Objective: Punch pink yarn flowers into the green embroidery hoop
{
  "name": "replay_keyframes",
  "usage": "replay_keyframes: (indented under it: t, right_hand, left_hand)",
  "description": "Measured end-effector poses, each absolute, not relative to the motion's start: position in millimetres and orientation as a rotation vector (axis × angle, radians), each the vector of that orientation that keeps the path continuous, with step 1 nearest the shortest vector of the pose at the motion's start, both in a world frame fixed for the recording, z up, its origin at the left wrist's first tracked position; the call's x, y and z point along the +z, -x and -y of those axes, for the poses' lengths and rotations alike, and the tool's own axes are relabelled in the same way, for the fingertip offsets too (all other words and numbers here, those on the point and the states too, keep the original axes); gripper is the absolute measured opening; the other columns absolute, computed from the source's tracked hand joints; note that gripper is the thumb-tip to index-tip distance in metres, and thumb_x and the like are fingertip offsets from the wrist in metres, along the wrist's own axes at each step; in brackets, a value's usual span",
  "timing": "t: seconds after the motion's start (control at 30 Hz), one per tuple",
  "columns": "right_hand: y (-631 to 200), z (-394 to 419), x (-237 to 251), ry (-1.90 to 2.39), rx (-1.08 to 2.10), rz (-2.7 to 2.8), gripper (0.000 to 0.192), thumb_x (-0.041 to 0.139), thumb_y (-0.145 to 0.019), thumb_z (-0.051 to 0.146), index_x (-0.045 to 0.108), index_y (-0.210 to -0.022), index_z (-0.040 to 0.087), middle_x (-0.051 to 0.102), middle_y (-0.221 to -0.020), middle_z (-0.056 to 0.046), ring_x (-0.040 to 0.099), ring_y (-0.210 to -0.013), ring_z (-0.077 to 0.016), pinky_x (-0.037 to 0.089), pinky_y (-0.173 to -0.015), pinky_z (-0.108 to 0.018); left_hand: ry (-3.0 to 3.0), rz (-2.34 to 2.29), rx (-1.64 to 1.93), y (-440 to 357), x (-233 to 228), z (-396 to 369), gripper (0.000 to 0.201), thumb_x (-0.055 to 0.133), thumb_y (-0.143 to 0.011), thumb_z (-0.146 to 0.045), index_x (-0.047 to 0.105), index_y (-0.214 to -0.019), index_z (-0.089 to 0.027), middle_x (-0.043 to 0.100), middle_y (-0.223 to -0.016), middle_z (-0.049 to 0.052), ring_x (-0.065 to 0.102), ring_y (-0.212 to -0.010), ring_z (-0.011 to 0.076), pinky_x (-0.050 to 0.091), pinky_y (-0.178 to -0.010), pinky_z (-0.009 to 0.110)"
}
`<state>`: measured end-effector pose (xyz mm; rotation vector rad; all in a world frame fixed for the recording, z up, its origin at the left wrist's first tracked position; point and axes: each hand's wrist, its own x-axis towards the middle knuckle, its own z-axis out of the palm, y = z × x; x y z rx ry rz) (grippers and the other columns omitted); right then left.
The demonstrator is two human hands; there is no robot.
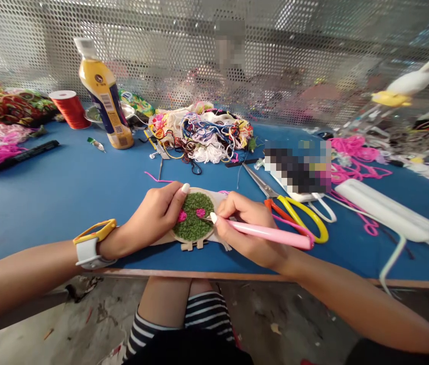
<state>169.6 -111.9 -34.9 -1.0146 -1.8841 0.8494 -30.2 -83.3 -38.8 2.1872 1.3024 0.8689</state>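
My left hand (153, 213) is closed on the left rim of a small round embroidery hoop (192, 223), thumb on top. Green looped yarn fills its cloth, with two bright pink patches. In my right hand (250, 223) is a pink-handled punch needle (271, 235), pinched like a pen. Its metal tip meets the loops just beside the right pink patch. Pink yarn trails from the handle's end. The hoop's wooden clamp (191, 246) faces me, near the table's front edge. Cloth sticks out past the rim; the underside is hidden.
Yellow-and-orange scissors (288, 205) lie open right of the hoop. Beyond are a tangled yarn heap (207, 134), a drink bottle (104, 96) and a red thread spool (70, 109). A white power strip (385, 210) with cables and pink yarn (355, 152) lie right. Perforated metal (184, 61) backs the table.
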Motion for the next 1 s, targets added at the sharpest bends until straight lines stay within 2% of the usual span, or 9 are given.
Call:
replay_keyframes:
  t: [0.27, 0.47, 0.6, 0.73, 0.8, 0.93, 1.0]
  right_hand:
    - [-167.7, 113.3, -39.6, 0.962, 0.614, 1.952, 0.016, 0.060, -0.076, 0.011, 0.048, -0.071, 0.020, 0.053, -0.064, 0.005, 0.046, -0.054, -0.0078, 0.039, -0.052, -0.021]
    - [-169.4, 109.2, -39.7, 0.768, 0.481, 2.211, 0.017, 0.055, -0.082, 0.006, 0.050, -0.074, 0.019, 0.061, -0.073, -0.002, 0.058, -0.071, -0.0134, 0.046, -0.068, -0.026]
    - [-162.0, 109.2, -48.3, 0.705, 0.186, 2.200, 0.023, 0.057, -0.089, 0.010, 0.048, -0.070, 0.020, 0.060, -0.067, -0.001, 0.056, -0.065, -0.0133, 0.045, -0.064, -0.026]
    - [-154.2, 109.3, -53.8, 0.666, -0.183, 2.158, 0.035, 0.060, -0.091, 0.019, 0.043, -0.060, 0.022, 0.051, -0.054, 0.001, 0.047, -0.055, -0.0130, 0.038, -0.057, -0.028]
    - [-155.1, 108.4, -49.9, 0.671, -0.124, 2.194, 0.034, 0.060, -0.090, 0.019, 0.044, -0.061, 0.021, 0.051, -0.055, 0.002, 0.048, -0.056, -0.0124, 0.039, -0.057, -0.027]
    - [-163.3, 108.0, -39.2, 0.861, 0.375, 2.137, 0.012, 0.063, -0.084, 0.014, 0.055, -0.076, 0.019, 0.058, -0.065, 0.003, 0.050, -0.058, -0.0095, 0.040, -0.057, -0.023]
    - [-167.0, 108.9, -38.5, 0.937, 0.558, 2.032, 0.013, 0.064, -0.081, 0.014, 0.054, -0.074, 0.020, 0.055, -0.064, 0.004, 0.046, -0.056, -0.0084, 0.038, -0.054, -0.022]
  left_hand:
    - [-2.178, -1.296, 0.866, 30.5, -39.1, 83.9, 0.037, 0.033, -0.099, -0.039, 0.049, -0.074, -0.017, 0.048, -0.059, -0.004, 0.041, -0.053, 0.0091, 0.031, -0.055, 0.024]
    - [-2.183, -1.324, 0.882, 30.3, -39.9, 82.3, 0.037, 0.032, -0.099, -0.036, 0.051, -0.073, -0.016, 0.043, -0.056, -0.005, 0.038, -0.051, 0.0089, 0.030, -0.052, 0.023]
    - [-2.284, -1.256, 0.979, 28.2, -36.4, 93.2, 0.031, 0.035, -0.099, -0.030, 0.048, -0.073, -0.017, 0.043, -0.055, -0.006, 0.037, -0.049, 0.0079, 0.030, -0.050, 0.021]
    - [-2.409, -1.083, 1.040, 27.4, -32.1, 104.8, 0.021, 0.037, -0.098, -0.025, 0.053, -0.088, -0.017, 0.055, -0.067, -0.003, 0.045, -0.053, 0.0077, 0.034, -0.052, 0.020]
    - [-2.383, -1.107, 1.033, 28.2, -32.6, 102.2, 0.023, 0.037, -0.099, -0.026, 0.052, -0.084, -0.017, 0.054, -0.065, -0.003, 0.044, -0.053, 0.0078, 0.034, -0.052, 0.020]
    - [-2.260, -1.213, 0.989, 29.6, -36.8, 86.8, 0.033, 0.036, -0.098, -0.030, 0.039, -0.067, -0.020, 0.039, -0.053, -0.006, 0.035, -0.048, 0.0078, 0.029, -0.049, 0.021]
    - [-2.237, -1.209, 0.975, 30.1, -38.0, 81.8, 0.034, 0.036, -0.098, -0.031, 0.037, -0.066, -0.020, 0.037, -0.053, -0.006, 0.034, -0.048, 0.0080, 0.028, -0.049, 0.022]
